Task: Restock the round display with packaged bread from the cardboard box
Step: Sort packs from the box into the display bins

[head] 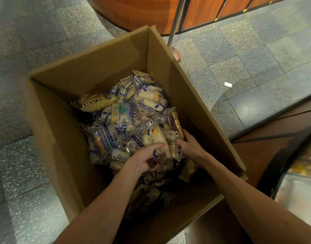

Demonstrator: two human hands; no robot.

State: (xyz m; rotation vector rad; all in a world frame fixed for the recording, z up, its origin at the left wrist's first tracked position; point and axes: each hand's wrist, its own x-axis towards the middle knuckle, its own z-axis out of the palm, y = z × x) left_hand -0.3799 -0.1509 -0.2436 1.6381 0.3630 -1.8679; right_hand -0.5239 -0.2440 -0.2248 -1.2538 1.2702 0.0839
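Packaged bread (126, 117) lies heaped in an open cardboard box (66, 131) that stands on the speckled stone floor (28, 41). Most of it is pale rolls in clear wrappers with blue print. A browner bun packet (94, 103) sits at the heap's 10 o'clock edge.

Both bare forearms reach in from 6 o'clock. The left hand (144, 160) sits at the heap's 6 o'clock end with its fingers curled tightly over a pale roll packet. The right hand (190, 147) is just beside it at 5 o'clock, its fingertips buried among the wrappers next to a gold packet (176, 123). Whether it holds one cannot be told.

The round display (283, 131), dark curved wood, fills the frame's 4 o'clock corner, touching the box. A metal pole (176, 20) rises at 12 o'clock, and a white scrap (228, 84) lies on the floor at 2 o'clock.
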